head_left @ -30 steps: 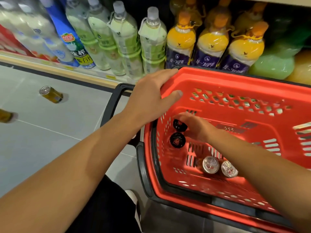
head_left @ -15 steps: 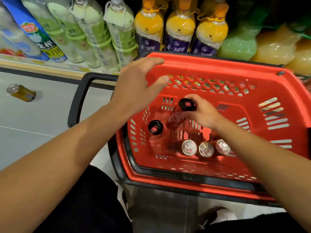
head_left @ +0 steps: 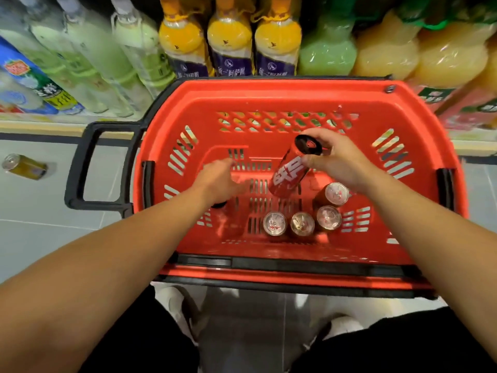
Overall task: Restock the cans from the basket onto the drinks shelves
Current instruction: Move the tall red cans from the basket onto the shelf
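While I'm working off the head view:
right hand: pinching red can by its top rim, tilted, above basket floor
left hand: blurred, reaching down; grip unclear
handling: I'm judging can rigid, slick; taking mid-body safer

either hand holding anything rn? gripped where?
Right hand grips the red can by its black top end. Left hand reaches into the basket, holding nothing visible.
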A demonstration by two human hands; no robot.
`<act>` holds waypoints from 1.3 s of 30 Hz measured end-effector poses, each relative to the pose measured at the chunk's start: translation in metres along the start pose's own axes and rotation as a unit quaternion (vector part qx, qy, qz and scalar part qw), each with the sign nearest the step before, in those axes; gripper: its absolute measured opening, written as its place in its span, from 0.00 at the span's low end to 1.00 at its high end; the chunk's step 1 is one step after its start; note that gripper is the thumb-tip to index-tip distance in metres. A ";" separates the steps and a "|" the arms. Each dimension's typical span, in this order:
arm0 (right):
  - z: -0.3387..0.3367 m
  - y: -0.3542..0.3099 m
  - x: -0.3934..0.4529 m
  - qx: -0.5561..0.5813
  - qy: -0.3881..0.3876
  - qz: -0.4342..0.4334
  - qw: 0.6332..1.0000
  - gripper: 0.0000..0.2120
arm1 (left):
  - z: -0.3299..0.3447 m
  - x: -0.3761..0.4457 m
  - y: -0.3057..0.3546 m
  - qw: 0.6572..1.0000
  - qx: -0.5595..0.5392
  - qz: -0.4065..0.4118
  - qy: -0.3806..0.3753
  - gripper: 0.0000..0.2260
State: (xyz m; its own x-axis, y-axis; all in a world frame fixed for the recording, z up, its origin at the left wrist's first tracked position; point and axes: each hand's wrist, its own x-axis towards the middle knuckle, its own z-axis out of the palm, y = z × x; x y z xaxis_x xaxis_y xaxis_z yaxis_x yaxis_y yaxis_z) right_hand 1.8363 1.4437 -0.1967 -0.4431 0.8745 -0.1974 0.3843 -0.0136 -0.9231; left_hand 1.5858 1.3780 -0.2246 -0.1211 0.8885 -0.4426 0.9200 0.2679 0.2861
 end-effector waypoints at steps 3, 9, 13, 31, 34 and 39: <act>-0.003 0.003 -0.001 0.012 -0.002 -0.010 1.000 0.20 | 0.016 0.004 -0.004 0.998 0.019 -0.041 -0.031 0.29; -0.003 0.007 0.003 0.044 0.006 -0.015 0.999 0.21 | 0.028 0.004 -0.008 0.995 0.070 -0.059 -0.046 0.27; -0.003 0.007 0.007 0.041 0.007 -0.029 0.999 0.21 | 0.020 0.004 -0.008 0.995 0.059 -0.074 -0.011 0.25; 0.012 -0.033 0.008 0.026 0.142 -0.016 0.989 0.23 | -0.077 -0.016 0.010 0.866 -0.447 0.072 0.211 0.27; 0.012 -0.043 0.009 0.014 0.145 -0.024 0.989 0.22 | -0.091 -0.021 0.010 0.859 -0.453 0.090 0.223 0.24; 0.006 -0.065 0.006 0.007 0.164 -0.043 0.986 0.23 | -0.113 -0.023 0.015 0.846 -0.461 0.108 0.246 0.25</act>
State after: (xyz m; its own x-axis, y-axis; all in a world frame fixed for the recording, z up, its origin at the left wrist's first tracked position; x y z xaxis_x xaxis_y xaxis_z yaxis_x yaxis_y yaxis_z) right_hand 1.8043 1.4468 -0.1396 -0.1867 0.9824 -0.0038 0.3452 0.0620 -0.9365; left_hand 1.5601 1.4040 -0.1144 -0.3366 0.9405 0.0463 0.2865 0.0555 0.9565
